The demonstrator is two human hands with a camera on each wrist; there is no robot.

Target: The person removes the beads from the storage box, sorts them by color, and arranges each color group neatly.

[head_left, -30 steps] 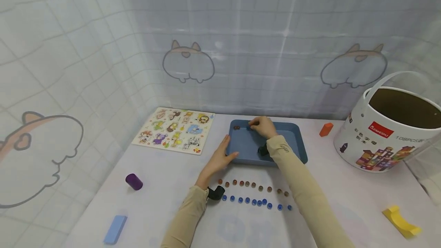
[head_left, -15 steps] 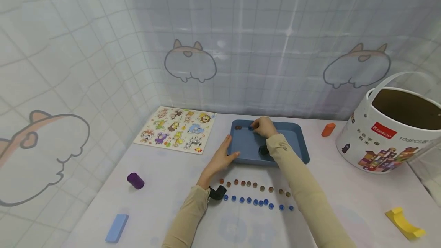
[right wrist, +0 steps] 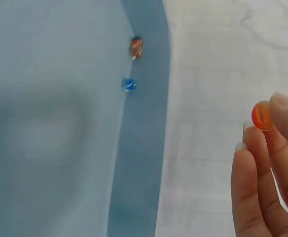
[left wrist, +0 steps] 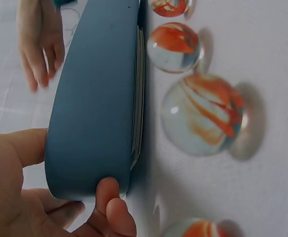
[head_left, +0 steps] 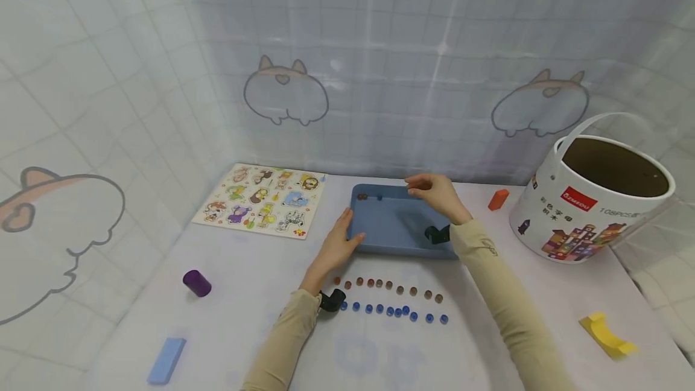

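Observation:
A blue-grey tray (head_left: 402,222) lies at the back of the table. My left hand (head_left: 335,247) holds its near-left corner; in the left wrist view the thumb reaches the rim and curled fingers touch the outer wall. My right hand (head_left: 437,195) is raised over the tray's far side and pinches an orange marble (right wrist: 261,116) between thumb and fingertips, seen in the right wrist view. Inside the tray, along its far wall, sit orange-brown marbles (right wrist: 136,48) and one blue marble (right wrist: 129,85), slightly apart.
In front of the tray run rows of orange-brown marbles (head_left: 400,289) and blue marbles (head_left: 380,309). An animal puzzle board (head_left: 260,201) is left; a white bucket (head_left: 548,210) and orange block (head_left: 498,200) right. Purple cylinder (head_left: 197,283), light-blue block (head_left: 166,361) and yellow arch (head_left: 607,336) lie nearer.
My right hand has lifted off the tray floor and moved right, leaving the blue marble by the far wall. My left hand stays at the tray corner. The head view has shifted slightly.

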